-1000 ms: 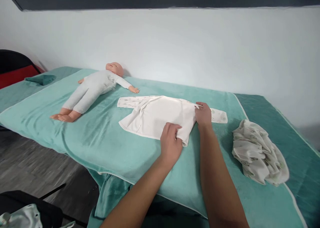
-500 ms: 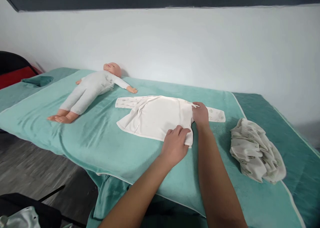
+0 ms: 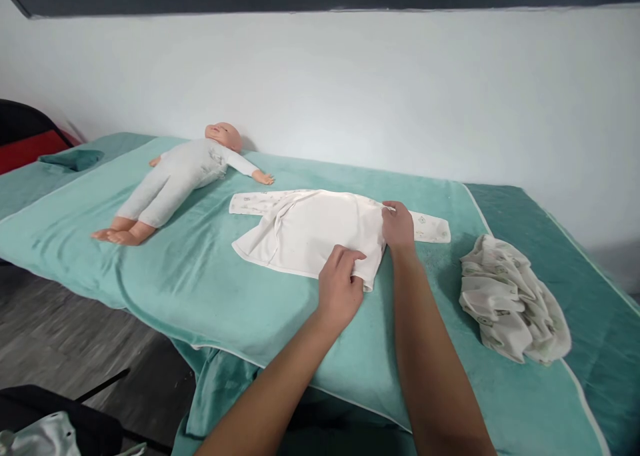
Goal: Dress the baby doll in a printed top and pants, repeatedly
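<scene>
A white baby shirt [image 3: 310, 229] lies spread flat on a teal towel [image 3: 200, 276], one sleeve stretched to the left and one to the right. My left hand [image 3: 339, 288] pinches the shirt's near hem, fingers curled on the cloth. At the shirt's right shoulder, where the right sleeve begins, my right hand [image 3: 399, 226] grips the fabric with closed fingers. A baby doll [image 3: 175, 179] in a pale grey suit lies on its back at the far left of the towel.
A crumpled patterned white cloth [image 3: 513, 299] lies to the right on the towel. A darker teal cover [image 3: 575, 243] lies under it at the right. A white wall runs behind. Dark floor and a black chair with pale cloth [image 3: 45, 433] are at lower left.
My left hand slid right along the hem, then came back left and pulled the hem corner in a little. My right hand stayed at the shoulder.
</scene>
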Demonstrator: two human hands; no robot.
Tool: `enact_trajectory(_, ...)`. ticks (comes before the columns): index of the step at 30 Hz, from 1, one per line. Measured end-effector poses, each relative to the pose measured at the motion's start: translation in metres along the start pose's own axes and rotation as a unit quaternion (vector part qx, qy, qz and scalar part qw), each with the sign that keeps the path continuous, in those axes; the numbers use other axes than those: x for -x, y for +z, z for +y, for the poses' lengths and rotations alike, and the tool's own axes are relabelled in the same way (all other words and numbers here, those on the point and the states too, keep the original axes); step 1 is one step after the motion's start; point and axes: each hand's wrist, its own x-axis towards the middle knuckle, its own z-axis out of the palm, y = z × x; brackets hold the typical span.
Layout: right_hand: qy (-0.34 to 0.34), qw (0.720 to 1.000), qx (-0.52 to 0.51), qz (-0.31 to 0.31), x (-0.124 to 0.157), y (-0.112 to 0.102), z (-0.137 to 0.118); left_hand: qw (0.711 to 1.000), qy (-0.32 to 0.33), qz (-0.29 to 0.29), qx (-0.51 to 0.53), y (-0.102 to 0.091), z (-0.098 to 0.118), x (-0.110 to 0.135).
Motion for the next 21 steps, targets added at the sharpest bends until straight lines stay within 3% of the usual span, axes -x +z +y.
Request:
enact_trajectory(3,0.014,1.000,0.005,0.019,0.005,0.000,-0.011,0.999,0.029,-0.027,-0.032,0.000,0.002,-0.001)
enact_trajectory(9,0.002,0.997,0.067,0.040,0.012,-0.003,-0.024,0.976,0.159,-0.133,-0.069,0.000,0.007,-0.001)
enact_trajectory(12,0.029,0.997,0.057,0.036,0.010,-0.003,-0.022,0.971,0.132,-0.154,-0.125,0.001,0.010,-0.002)
enact_trajectory(17,0.079,0.997,0.013,0.018,0.006,-0.006,-0.017,0.965,0.022,-0.172,-0.196,0.001,0.012,-0.005)
enact_trajectory(21,0.092,0.996,0.000,0.002,0.011,-0.012,-0.017,0.962,0.003,-0.190,-0.199,0.001,0.010,-0.007)
